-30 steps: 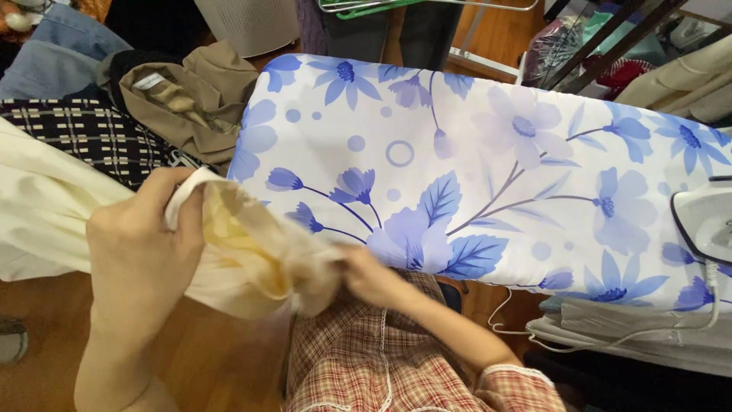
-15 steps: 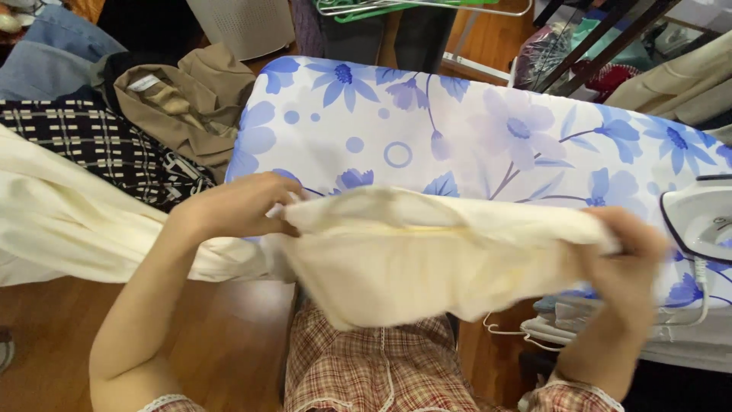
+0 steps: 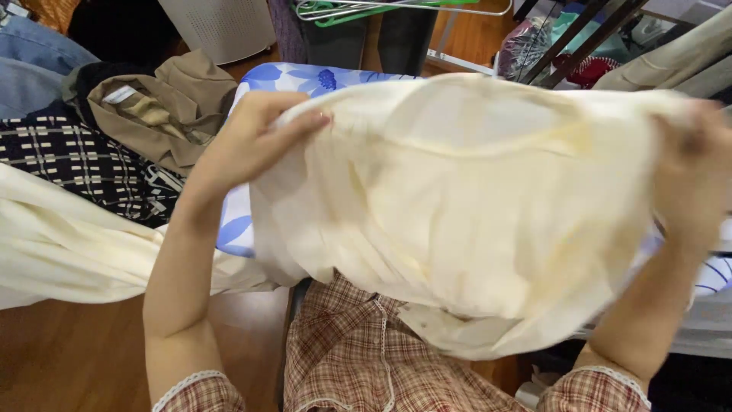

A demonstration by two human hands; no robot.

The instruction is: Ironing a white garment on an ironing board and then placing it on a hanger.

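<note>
**Cream cloth held spread over the ironing board**

The left hand point(image 3: 255, 137) grips the cream cloth point(image 3: 473, 206) at its upper left edge, fingers curled over the hem. The right hand point(image 3: 698, 179) is closed on the upper right edge, partly blurred and wrapped in fabric. Between them the cloth is stretched wide and raised above the ironing board point(image 3: 293, 76), hiding nearly all of its blue flowered cover; only the far left end and a strip at the near left edge show. The lower edge of the cloth hangs loose over the person's plaid lap point(image 3: 366, 358). More cream fabric trails off to the left, below the left forearm, toward the wooden floor point(image 3: 69, 351).

Left of the board lies a heap of clothes: a tan garment point(image 3: 160, 107) and a dark checked one point(image 3: 76, 160), close to the board's end. Beyond the board hang green hangers point(image 3: 358, 9) on a rack. Open room is tight on the left and behind; the floor at lower left is the freest space.
</note>
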